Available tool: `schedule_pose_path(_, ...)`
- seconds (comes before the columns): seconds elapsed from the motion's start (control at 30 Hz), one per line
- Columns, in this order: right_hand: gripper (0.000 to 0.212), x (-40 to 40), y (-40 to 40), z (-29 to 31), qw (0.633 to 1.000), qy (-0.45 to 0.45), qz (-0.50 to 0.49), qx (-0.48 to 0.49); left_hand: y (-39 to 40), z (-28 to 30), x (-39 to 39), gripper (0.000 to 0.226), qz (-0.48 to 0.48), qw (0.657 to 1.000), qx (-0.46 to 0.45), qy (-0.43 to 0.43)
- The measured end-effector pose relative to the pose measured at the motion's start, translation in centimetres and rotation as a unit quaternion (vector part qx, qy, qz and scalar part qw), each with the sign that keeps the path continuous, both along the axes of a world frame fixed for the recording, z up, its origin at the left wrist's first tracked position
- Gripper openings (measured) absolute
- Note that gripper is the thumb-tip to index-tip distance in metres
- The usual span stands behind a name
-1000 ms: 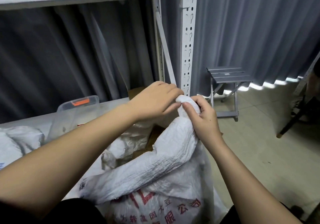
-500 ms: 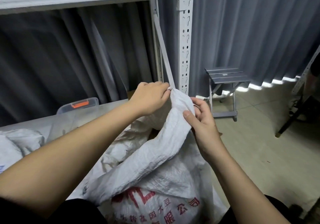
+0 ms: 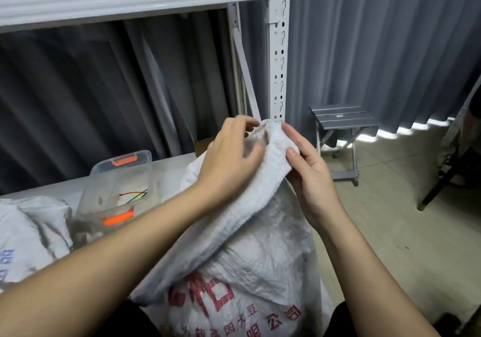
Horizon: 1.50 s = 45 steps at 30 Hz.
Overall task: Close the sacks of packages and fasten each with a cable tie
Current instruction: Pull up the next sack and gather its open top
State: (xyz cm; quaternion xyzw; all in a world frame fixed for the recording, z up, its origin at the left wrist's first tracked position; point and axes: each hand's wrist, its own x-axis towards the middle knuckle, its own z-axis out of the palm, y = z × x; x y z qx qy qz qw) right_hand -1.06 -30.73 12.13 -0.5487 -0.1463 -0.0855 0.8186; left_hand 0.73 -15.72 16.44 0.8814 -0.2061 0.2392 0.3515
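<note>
Head view: we are gathering the sack (image 3: pixel 255 266) mouth, standing between our knees beside the tabletop (image 3: pixel 169 164). Right hand (image 3: pixel 309 177) fingers are pinching the twisted neck; left hand (image 3: pixel 229 159) fingers are curling loosely, blurred. The neck's long axis is rising up-right. Next, we judge, a cable tie is needed.

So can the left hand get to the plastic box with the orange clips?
Probably yes. The plastic box sits on the shelf just beside the left hand, nothing between them, but that hand would first have to leave the sack.
</note>
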Motion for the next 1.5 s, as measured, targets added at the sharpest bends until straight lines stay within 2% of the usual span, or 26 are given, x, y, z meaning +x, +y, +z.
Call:
schedule_pose_path(0.07, 0.041, 0.6, 0.0, 0.2, 1.0, 0.018, -0.002, 0.02, -1.1, -1.0, -2.3, 0.058, 0.022, 0.99, 0.126, -0.054)
schedule_pose_path(0.13, 0.043, 1.2, 0.1, 0.4, 0.999, 0.022, -0.023, 0.02, -2.0, -1.8, -2.3, 0.073, 0.062, 0.968, 0.239, -0.035)
schedule_pose_path(0.17, 0.042, 1.5, 0.4, 0.5, 0.999, 0.026, -0.029, 0.034, -2.4, -2.0, -1.8, 0.071, 0.082, 0.962, 0.259, -0.038)
schedule_pose_path(0.23, 0.044, 1.9, 0.7, 0.4, 0.994, 0.032, -0.036, 0.096, -2.6, -2.0, -0.4, 0.056, 0.123, 0.943, 0.286, -0.115)
schedule_pose_path(0.33, 0.044, 2.1, 1.3, 0.8, 0.972, 0.054, -0.032, 0.225, -2.2, -1.4, 0.4, 0.047, 0.195, 0.886, 0.37, -0.198)
schedule_pose_path(0.4, 0.044, 2.2, 1.3, 1.2, 0.947, 0.083, -0.019, 0.309, -2.0, -0.7, 0.2, 0.05, 0.231, 0.841, 0.437, -0.217)
schedule_pose_path(0.47, 0.041, 2.2, 1.5, 1.6, 0.92, 0.114, 0.001, 0.376, -1.8, -0.3, 0.0, 0.034, 0.248, 0.818, 0.475, -0.208)
schedule_pose_path(0.53, 0.033, 2.1, 1.8, 1.7, 0.901, 0.129, 0.017, 0.414, -1.6, 0.1, 0.0, 0.018, 0.234, 0.831, 0.465, -0.196)
schedule_pose_path(0.6, 0.027, 2.2, 2.1, 1.8, 0.899, 0.129, 0.011, 0.418, -1.5, 0.8, -0.2, 0.023, 0.21, 0.858, 0.45, -0.13)
schedule_pose_path(0.67, 0.026, 2.4, 2.2, 2.0, 0.912, 0.126, -0.016, 0.389, -1.9, 0.5, -0.1, 0.023, 0.185, 0.89, 0.413, -0.057)
schedule_pose_path(0.73, 0.027, 2.5, 2.2, 2.2, 0.923, 0.123, -0.048, 0.361, -2.3, 0.5, -0.6, 0.029, 0.171, 0.915, 0.361, -0.046)
schedule_pose_path(0.83, 0.034, 2.4, 2.1, 2.0, 0.933, 0.12, -0.075, 0.331, -1.6, 0.6, -0.7, 0.041, 0.171, 0.903, 0.38, -0.108)
schedule_pose_path(0.93, 0.041, 2.3, 2.1, 1.8, 0.928, 0.116, -0.056, 0.349, 0.1, 1.1, 0.1, 0.035, 0.19, 0.859, 0.46, -0.119)
schedule_pose_path(1.0, 0.045, 2.3, 2.1, 1.6, 0.928, 0.114, -0.066, 0.347, 0.8, 1.6, 0.0, 0.034, 0.21, 0.847, 0.466, -0.143)
schedule_pose_path(1.1, 0.05, 1.9, 2.8, 1.4, 0.933, 0.107, -0.113, 0.325, 1.2, 0.6, 0.9, 0.014, 0.191, 0.856, 0.433, -0.208)
schedule_pose_path(1.2, 0.048, 1.7, 3.0, 1.3, 0.938, 0.084, -0.142, 0.306, 0.6, 0.9, 0.6, 0.017, 0.212, 0.861, 0.414, -0.206)
schedule_pose_path(1.27, 0.049, 2.1, 2.4, 1.0, 0.955, 0.068, -0.124, 0.262, 0.7, 1.1, 0.5, 0.027, 0.201, 0.887, 0.402, -0.107)
schedule_pose_path(1.3, 0.051, 2.4, 1.9, 0.8, 0.971, 0.063, -0.118, 0.2, 0.8, 0.9, 0.6, 0.03, 0.195, 0.892, 0.405, -0.048)
schedule_pose_path(1.33, 0.054, 2.6, 1.5, 0.7, 0.985, 0.06, -0.127, 0.098, 1.0, 0.8, 0.6, 0.031, 0.191, 0.893, 0.407, -0.029)
schedule_pose_path(1.37, 0.057, 2.8, 0.9, 0.5, 0.985, 0.055, -0.158, -0.039, 1.3, 0.6, 0.4, 0.03, 0.187, 0.886, 0.421, -0.044)
schedule_pose_path(1.4, 0.06, 2.9, 0.4, 0.4, 0.958, 0.038, -0.209, -0.19, 1.6, 0.7, 0.0, 0.028, 0.184, 0.878, 0.438, -0.064)
schedule_pose_path(1.43, 0.064, 3.0, -0.2, 0.4, 0.905, 0.003, -0.265, -0.332, 1.8, 0.3, 0.0, 0.027, 0.172, 0.878, 0.44, -0.076)
schedule_pose_path(1.47, 0.066, 2.9, -1.0, 0.6, 0.845, -0.054, -0.304, -0.437, 1.9, 0.0, 0.0, 0.028, 0.16, 0.881, 0.439, -0.079)
schedule_pose_path(1.5, 0.066, 2.8, -1.6, 1.1, 0.799, -0.119, -0.311, -0.5, 2.0, -0.2, 0.0, 0.031, 0.156, 0.879, 0.444, -0.075)
